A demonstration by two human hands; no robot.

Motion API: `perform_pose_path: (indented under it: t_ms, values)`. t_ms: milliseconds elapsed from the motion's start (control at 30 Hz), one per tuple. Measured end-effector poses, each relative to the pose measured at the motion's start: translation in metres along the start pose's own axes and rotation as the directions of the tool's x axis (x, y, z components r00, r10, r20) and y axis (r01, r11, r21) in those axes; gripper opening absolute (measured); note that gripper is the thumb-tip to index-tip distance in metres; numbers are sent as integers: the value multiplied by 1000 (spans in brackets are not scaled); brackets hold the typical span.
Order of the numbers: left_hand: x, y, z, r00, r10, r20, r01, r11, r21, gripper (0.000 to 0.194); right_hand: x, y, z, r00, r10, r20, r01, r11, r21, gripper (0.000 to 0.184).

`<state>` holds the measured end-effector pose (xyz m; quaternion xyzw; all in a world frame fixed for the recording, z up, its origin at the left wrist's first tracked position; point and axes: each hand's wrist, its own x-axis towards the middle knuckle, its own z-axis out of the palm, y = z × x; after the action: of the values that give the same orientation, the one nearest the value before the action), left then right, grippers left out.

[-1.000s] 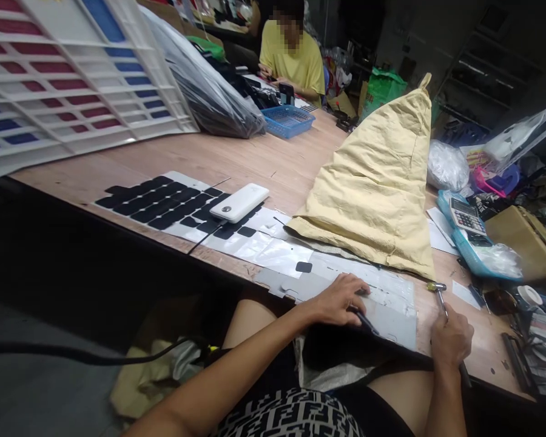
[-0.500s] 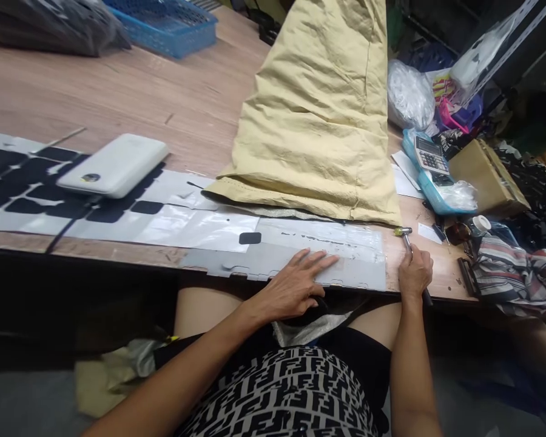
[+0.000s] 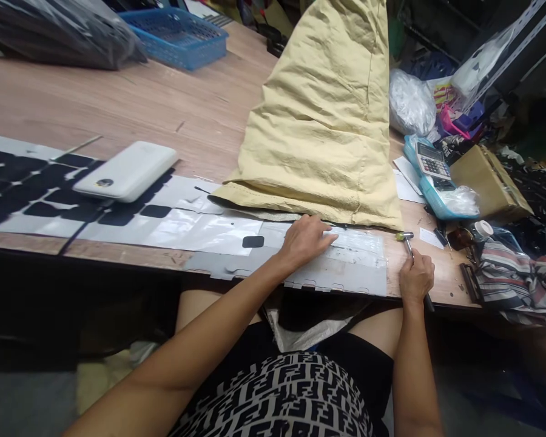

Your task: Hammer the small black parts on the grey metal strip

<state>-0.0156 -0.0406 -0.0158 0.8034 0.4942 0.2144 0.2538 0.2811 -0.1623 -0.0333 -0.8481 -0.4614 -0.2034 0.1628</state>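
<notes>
Our right hand [image 3: 417, 278], at four o'clock, is closed around a hammer [image 3: 404, 237]. Our left hand [image 3: 306, 238], just off centre, is half open at the mouth of the yellow sack [image 3: 323, 133]; we can't tell whether its fingertips hold anything. Black patches [image 3: 0, 209] look already laid in rows towards nine o'clock, with one lone patch [image 3: 253, 241] nearer centre; how much is left, we can't tell. The sack, at twelve to one o'clock, hides its contents. At two o'clock, a blue tray [image 3: 425, 194] holds a calculator [image 3: 431, 159] and clear plastic [image 3: 461, 200].
</notes>
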Motion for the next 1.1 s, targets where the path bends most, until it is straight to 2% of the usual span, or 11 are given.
perform_pose_path:
  t_ms: [100, 233, 333, 433, 500, 600, 700, 800, 933, 1000, 1100]
  values:
    - [22, 19, 10, 999, -44, -6, 45, 990, 137, 38, 0, 0, 0, 1000, 1, -9, -1, 1000, 8, 33]
    - [38, 38, 24, 992, -105, -66, 115, 978, 175, 45, -2, 0, 1, 1000, -3, -17, 4, 1000, 7, 33]
    - [47, 41, 33, 982, -127, -138, 151, 973, 175, 46, -2, 0, 0, 1000, 4, -5, -4, 1000, -1, 34]
    - [51, 35, 37, 979, -113, -167, 141, 977, 162, 32, -2, -2, -1, 1000, 14, 15, -14, 1000, 1, 34]
    - [49, 28, 35, 983, -75, -165, 99, 985, 143, 22, -2, -3, -2, 999, 24, 25, -24, 1000, 5, 33]
    - [35, 17, 28, 990, -17, -139, 27, 997, 71, 29, -3, -3, -2, 999, 34, 32, -34, 999, 8, 34]
    - [12, 5, 23, 998, 6, -59, -10, 997, -77, 37, -4, -3, -2, 999, 38, 34, -39, 999, 7, 34]
    - [-8, -8, 26, 996, 80, -46, -87, 978, -187, 30, -2, -3, -1, 997, 59, 43, -59, 998, 1, 34]
    - [-18, -22, 35, 984, 133, -122, -154, 969, -192, 17, 2, -2, -5, 991, 82, 106, -84, 996, 11, 32]
    - [-17, -25, 36, 982, 146, -119, -167, 968, -188, 17, 2, -3, -10, 987, 90, 130, -95, 995, 36, 32]
    - [-15, -24, 35, 983, 157, -94, -172, 969, -179, 24, -7, -10, -24, 993, 82, 83, -91, 990, 111, 34]
